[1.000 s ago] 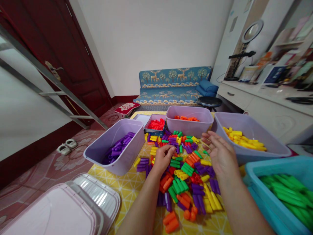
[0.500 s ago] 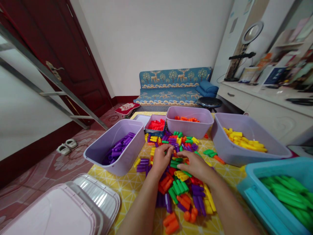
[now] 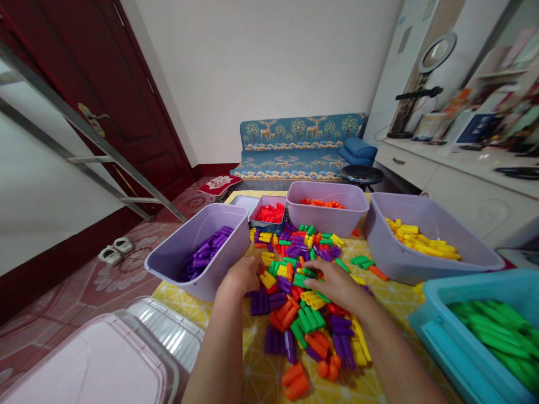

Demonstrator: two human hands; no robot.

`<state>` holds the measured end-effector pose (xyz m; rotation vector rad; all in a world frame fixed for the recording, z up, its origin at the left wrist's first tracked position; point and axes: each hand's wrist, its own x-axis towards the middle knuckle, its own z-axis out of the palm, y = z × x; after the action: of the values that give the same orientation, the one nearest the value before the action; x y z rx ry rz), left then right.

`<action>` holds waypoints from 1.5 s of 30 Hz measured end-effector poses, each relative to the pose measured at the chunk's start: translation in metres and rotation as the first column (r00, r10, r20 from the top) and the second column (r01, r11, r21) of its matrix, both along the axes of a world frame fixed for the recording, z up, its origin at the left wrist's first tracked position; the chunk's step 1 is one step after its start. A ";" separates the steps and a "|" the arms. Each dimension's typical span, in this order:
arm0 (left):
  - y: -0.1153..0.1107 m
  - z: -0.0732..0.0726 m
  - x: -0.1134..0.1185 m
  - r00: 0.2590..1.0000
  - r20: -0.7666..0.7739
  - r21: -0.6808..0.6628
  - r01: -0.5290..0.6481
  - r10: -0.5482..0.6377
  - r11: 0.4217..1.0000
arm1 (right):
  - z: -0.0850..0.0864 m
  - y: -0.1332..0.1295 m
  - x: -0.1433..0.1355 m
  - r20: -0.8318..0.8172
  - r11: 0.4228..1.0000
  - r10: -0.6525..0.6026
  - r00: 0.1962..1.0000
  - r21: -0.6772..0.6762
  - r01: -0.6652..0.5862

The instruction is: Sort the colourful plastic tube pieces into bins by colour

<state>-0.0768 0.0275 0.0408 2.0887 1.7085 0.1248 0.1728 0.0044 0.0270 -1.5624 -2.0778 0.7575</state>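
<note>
Five open bins ring a loose pile of plastic tube pieces (image 3: 309,306) on the yellow-patterned table (image 3: 219,314). Four bins are lilac, one teal. Lilac bin at left (image 3: 197,249): purple pieces only. Small lilac bin at the back (image 3: 269,213): red pieces. Lilac bin beside it, back centre (image 3: 326,207): orange pieces, a thin layer. Large lilac bin at right (image 3: 425,244): yellow pieces. Teal bin, near right (image 3: 475,331): green pieces. The pile on the table between the bins is mixed: purple, green, orange, yellow, red; too many to count. Left hand (image 3: 242,276) rests knuckles-up at the pile's left edge, just beside the purple bin's near corner, fingers curled under; its grip is hidden, so I cannot tell whether it holds anything. Right hand (image 3: 334,285) lies palm-down on the pile's middle, fingers spread loosely, fingertips touching green pieces (image 3: 304,279); nothing seen clasped. Two clear lids (image 3: 126,359) are stacked at near left, off the table's corner. One pair of white slippers (image 3: 114,251) sits on the floor at left.
</note>
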 end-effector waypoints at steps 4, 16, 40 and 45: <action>0.003 -0.010 0.006 0.997 0.041 0.065 0.059 -0.062 0.996 | -0.003 0.000 -0.003 -0.016 0.999 0.002 1.000 0.032 -0.002; 0.003 -0.010 0.026 0.887 0.429 0.065 0.160 -0.173 0.985 | -0.005 -0.007 -0.023 0.052 0.988 0.023 0.998 0.149 -0.031; 0.001 0.051 0.024 -0.505 0.863 -0.262 -0.506 -0.035 0.822 | -0.011 0.000 -0.021 0.014 0.991 -0.027 1.000 0.135 0.025; -0.013 0.075 0.008 -0.668 0.739 -0.431 -0.564 -0.083 0.704 | -0.011 -0.001 -0.023 0.012 0.992 -0.025 1.000 0.127 0.023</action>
<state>-0.0687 0.0146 0.1162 0.1704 0.6950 2.1019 0.1501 0.0038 0.0156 -1.5240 -2.0702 0.5959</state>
